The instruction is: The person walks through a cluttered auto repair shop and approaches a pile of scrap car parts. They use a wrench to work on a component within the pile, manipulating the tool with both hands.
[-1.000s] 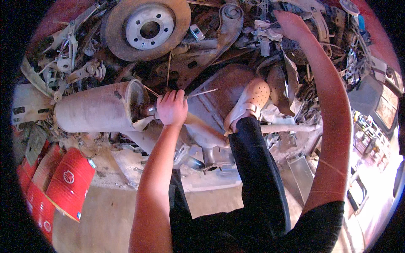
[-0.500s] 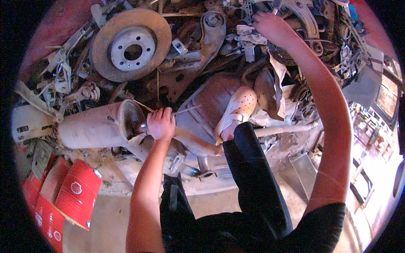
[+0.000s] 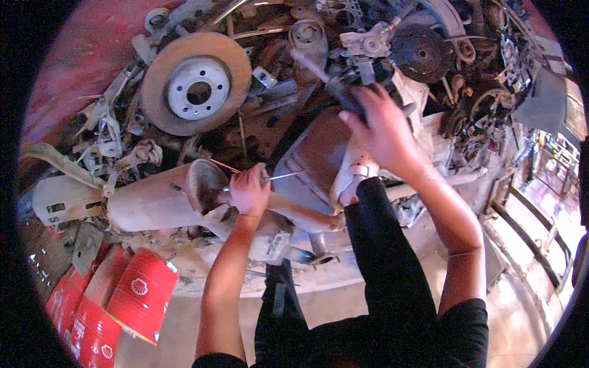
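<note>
My left hand (image 3: 250, 189) is closed round a thin metal rod (image 3: 287, 175) whose bright shaft sticks out to the right; its other end is hidden in the fist. That hand is beside the open, torn end of a rusty cylindrical muffler (image 3: 162, 199). Higher up and to the right, my right hand (image 3: 386, 129) grips a blurred tool (image 3: 346, 97) with a dark grip and a pale shaft pointing up and left. My foot in a tan clog (image 3: 362, 161) is planted against a flat brown metal exhaust box (image 3: 313, 144).
A rusty brake disc (image 3: 150, 92) leans on a heap of car parts behind my hands. A dark round part (image 3: 420, 54) and a control arm (image 3: 445, 18) lie at the far right. Red cut drums (image 3: 141, 285) stand at the near left. A metal frame (image 3: 527, 214) is at the right.
My right hand has come down from the far part of the heap toward the middle, with the tool now showing in it. My left hand keeps its grip by the muffler; the view has shifted slightly.
</note>
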Motion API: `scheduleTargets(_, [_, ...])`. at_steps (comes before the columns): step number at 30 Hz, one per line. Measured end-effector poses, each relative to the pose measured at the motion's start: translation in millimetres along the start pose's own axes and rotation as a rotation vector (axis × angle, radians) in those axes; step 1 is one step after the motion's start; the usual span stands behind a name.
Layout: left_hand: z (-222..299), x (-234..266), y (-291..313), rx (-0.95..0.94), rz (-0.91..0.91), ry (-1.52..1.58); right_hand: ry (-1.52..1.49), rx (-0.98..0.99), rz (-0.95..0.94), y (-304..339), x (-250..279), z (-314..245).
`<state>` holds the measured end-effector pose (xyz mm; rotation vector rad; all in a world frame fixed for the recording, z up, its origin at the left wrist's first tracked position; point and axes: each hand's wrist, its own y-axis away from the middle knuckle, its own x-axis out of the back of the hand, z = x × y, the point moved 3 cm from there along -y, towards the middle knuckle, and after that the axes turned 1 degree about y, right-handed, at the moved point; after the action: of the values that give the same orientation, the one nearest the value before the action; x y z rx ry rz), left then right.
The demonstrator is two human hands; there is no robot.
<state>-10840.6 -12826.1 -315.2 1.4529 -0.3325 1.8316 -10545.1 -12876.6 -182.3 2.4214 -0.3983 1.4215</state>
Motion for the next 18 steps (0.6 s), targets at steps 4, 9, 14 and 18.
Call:
scheduleTargets(4, [21,19,-16,0.042,0.166,0.411,-0.049,-0.182,-0.08,-4,-25,-34])
scheduleTargets(9, [55,38,-45,0.729,0.08,1.858,-0.467,0.006,-0.048,12,-84,-79])
scheduleTargets(14, [31,25,-40,0.963,0.144,1.799,-0.638,-0.113,-0.042,-11,-91,-19])
scheduleTargets(18, [15,51,-4,1.137,0.262,1.518,-0.044,-0.337,0.558,-84,-99,109])
